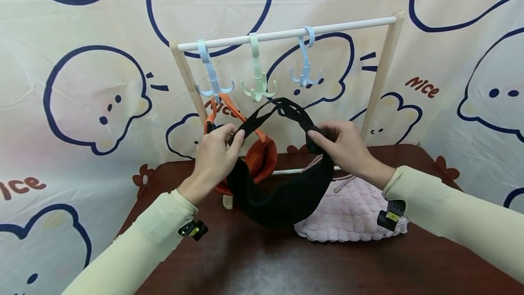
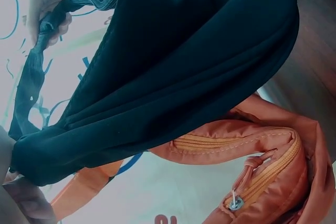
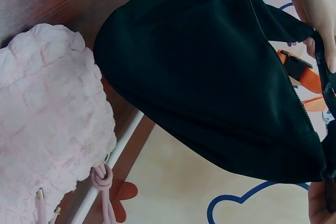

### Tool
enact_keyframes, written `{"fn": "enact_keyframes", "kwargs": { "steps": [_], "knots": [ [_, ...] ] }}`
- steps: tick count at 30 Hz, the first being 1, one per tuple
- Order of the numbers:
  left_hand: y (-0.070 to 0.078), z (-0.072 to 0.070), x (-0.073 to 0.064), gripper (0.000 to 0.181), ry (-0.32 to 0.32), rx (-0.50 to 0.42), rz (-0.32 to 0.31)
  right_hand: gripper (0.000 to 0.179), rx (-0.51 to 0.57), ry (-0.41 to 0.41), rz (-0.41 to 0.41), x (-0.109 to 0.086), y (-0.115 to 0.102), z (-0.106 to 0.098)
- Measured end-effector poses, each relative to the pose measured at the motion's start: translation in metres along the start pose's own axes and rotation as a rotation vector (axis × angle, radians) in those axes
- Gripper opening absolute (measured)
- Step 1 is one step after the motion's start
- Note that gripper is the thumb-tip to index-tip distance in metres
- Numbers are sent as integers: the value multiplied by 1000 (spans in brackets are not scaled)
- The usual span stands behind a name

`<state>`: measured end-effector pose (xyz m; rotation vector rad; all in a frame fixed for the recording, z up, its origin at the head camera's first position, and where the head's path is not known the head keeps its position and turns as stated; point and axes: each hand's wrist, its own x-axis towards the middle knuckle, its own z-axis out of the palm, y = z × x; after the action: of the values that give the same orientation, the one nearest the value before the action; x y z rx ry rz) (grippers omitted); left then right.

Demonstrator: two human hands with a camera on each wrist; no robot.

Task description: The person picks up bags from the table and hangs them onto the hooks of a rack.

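While the bench (image 1: 262,261) runs off the lower edge, the black bag (image 1: 282,206) hangs above it, matte and sagging, folds hard to make out, partly hiding the orange bag (image 1: 264,156). Left grip (image 1: 213,158) and right grip (image 1: 348,149) pinch the black bag's 2 ends, fingers partly hidden.

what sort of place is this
Probably a staged indoor corner, perhaps a small filming setup: a cartoon-print backdrop hangs behind the dark brown table, and a hanging rack with pastel multi-prong hooks stands on it.
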<state>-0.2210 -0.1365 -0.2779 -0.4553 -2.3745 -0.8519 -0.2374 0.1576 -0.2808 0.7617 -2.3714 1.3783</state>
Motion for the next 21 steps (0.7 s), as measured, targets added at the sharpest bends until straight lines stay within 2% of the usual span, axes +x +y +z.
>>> {"fn": "enact_keyframes", "kwargs": {
  "steps": [6, 14, 21],
  "knots": [
    [0, -4, 3, 22, 35, -2, 3, 17, -5, 14, -23, 3, -2, 3],
    [0, -8, 4, 24, 58, -14, -17, 16, 65, -10, -26, 1, -6, 7],
    [3, -10, 5, 22, 70, -29, -9, 16, -2, 3, -47, 4, -12, 8]
  ]
}}
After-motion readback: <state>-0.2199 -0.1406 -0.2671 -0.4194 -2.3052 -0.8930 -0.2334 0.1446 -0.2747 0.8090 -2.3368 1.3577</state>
